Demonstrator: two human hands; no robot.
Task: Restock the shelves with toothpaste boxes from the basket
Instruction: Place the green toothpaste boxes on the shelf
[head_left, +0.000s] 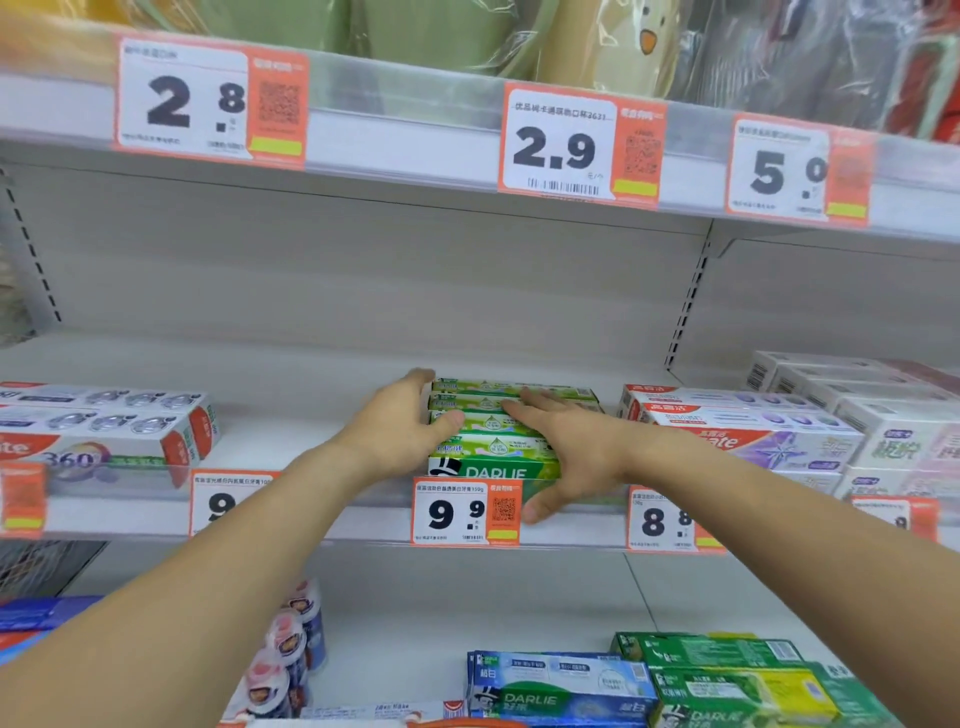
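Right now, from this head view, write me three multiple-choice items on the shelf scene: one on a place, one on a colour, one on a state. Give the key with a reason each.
1. Where do the green Darlie boxes being handled lie?
A. On the middle shelf above the 9.9 price tag
B. On the top shelf by the 2.9 tag
C. In a basket on the floor

2. What colour frames the price tags?
A. Blue
B. Orange
C. Black

3. How is the left hand placed?
A. Hanging idle away from the shelf
B. Against the left end of the green stack
C. Holding a price tag

Key: 1 A, the stack sits right behind the 9.9 price tag. 2 B, every tag has an orange border. 3 B, its fingers rest on the stack's left end while the right hand lies over the stack's right side.
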